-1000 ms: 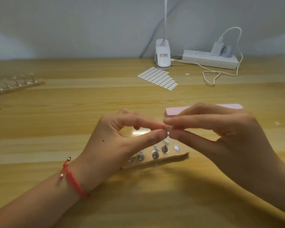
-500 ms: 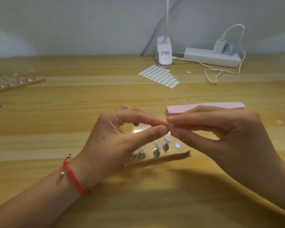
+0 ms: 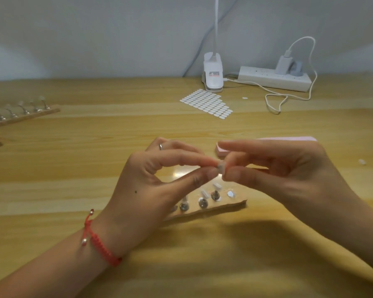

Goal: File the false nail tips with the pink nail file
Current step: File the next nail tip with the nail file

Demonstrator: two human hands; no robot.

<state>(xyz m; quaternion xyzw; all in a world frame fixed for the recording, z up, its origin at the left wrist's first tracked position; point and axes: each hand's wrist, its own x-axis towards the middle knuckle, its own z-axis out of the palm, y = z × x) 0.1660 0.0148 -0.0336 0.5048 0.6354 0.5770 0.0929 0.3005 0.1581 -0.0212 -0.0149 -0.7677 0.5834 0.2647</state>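
Head view now: the left hand [image 3: 151, 183] and right hand [image 3: 289, 175] each have thumb and forefinger clamped on one tiny nail tip [image 3: 221, 167], up above the peg stand [image 3: 230, 206]. Each grip has only a sliver to hold. One slip could flick it onto the bench [image 3: 95, 168], and too hard a squeeze might crack it. The pink file [image 3: 297, 138] lies behind the right hand, untouched.

Soft overhead light leaves glare on the table [image 3: 95, 147]; picture slightly blurred, edges bowed.
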